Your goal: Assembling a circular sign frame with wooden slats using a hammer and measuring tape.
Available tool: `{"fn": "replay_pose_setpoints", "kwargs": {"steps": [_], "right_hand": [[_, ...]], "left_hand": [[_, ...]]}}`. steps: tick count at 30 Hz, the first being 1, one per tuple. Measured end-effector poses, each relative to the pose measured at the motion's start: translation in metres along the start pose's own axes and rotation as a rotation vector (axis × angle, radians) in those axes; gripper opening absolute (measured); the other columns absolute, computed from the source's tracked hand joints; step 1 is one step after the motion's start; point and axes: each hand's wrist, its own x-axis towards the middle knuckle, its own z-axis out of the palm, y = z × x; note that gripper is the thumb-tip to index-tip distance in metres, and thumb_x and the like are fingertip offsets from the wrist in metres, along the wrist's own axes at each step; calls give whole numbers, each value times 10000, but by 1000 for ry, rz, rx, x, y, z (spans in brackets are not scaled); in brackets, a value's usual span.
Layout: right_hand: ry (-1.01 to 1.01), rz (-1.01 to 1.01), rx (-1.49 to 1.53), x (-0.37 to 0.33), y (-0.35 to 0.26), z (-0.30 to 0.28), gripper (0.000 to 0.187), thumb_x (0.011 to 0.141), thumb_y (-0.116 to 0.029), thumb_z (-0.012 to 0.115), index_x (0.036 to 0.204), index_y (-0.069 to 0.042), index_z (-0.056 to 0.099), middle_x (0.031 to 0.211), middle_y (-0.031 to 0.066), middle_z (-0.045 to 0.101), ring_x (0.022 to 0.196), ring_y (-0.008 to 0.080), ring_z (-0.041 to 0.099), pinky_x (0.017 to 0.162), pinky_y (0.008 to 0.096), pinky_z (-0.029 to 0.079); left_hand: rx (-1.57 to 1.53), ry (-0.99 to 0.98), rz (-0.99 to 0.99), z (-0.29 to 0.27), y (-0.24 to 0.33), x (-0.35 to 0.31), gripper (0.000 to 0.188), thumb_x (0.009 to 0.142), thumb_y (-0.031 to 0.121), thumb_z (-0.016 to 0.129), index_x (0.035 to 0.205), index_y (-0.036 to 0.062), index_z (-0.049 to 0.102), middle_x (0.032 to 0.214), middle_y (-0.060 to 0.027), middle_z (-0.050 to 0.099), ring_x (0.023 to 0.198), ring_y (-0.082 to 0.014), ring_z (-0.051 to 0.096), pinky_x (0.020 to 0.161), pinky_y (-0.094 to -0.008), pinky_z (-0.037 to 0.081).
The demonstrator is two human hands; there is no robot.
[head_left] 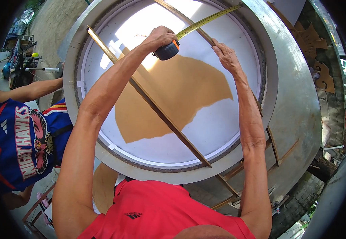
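Beneath my arms lies a large round grey ring frame with a white disc inside it. My left hand grips a black and orange tape measure above the disc. Its yellow blade runs out to the ring's far right rim. A narrow metal bar slants in from the far edge, passing under the blade, and my right hand has its fingers closed on it. A second metal bar crosses the ring diagonally, its ends resting on the rim. An irregular brown patch shows on the disc.
Close on my left stands another person in a blue jersey, an arm reaching toward the ring. The ring sits on a broad grey metal surface. More metal bars stick out at the near right. Brown cut-out pieces lie at the far right.
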Motion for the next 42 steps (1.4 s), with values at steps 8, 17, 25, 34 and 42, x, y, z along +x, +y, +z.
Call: {"fn": "replay_pose_setpoints", "kwargs": {"steps": [8, 17, 25, 34, 42], "right_hand": [[7, -37, 24, 0, 2, 2, 437, 1016, -294, 523, 1398, -84, 531, 1116, 142, 667, 990, 320, 636, 906, 387, 479], [5, -72, -1, 1, 0, 1, 456, 978, -208, 576, 1414, -86, 520, 1085, 156, 666, 941, 302, 638, 867, 365, 489], [-25, -53, -58, 3, 5, 2, 519, 942, -196, 621, 1435, -94, 492, 1209, 170, 653, 1043, 331, 645, 928, 387, 493], [-34, -32, -38, 3, 0, -1, 565, 891, -149, 643, 1431, -86, 490, 1181, 188, 650, 1042, 348, 635, 924, 395, 488], [-14, -74, -20, 8, 13, 6, 595, 868, -216, 653, 1438, -141, 498, 1165, 169, 666, 1003, 339, 650, 894, 400, 497]], "left_hand": [[23, 100, -187, 7, 3, 5, 189, 855, 219, 658, 920, 83, 771, 853, -25, 723, 715, -121, 635, 631, -320, 527], [98, 165, -255, 14, 6, 4, 241, 778, 260, 677, 902, 84, 787, 747, -43, 696, 699, -147, 613, 650, -326, 514], [104, 163, -259, 14, -4, 11, 223, 809, 222, 667, 958, 100, 778, 779, -18, 714, 711, -138, 631, 674, -303, 509], [122, 164, -300, 14, 4, 12, 234, 779, 248, 662, 903, 95, 787, 724, -24, 692, 662, -111, 598, 625, -300, 497], [231, 112, -206, 10, 4, 9, 252, 823, 244, 627, 955, 77, 762, 863, -26, 724, 777, -125, 652, 675, -284, 519]]}}
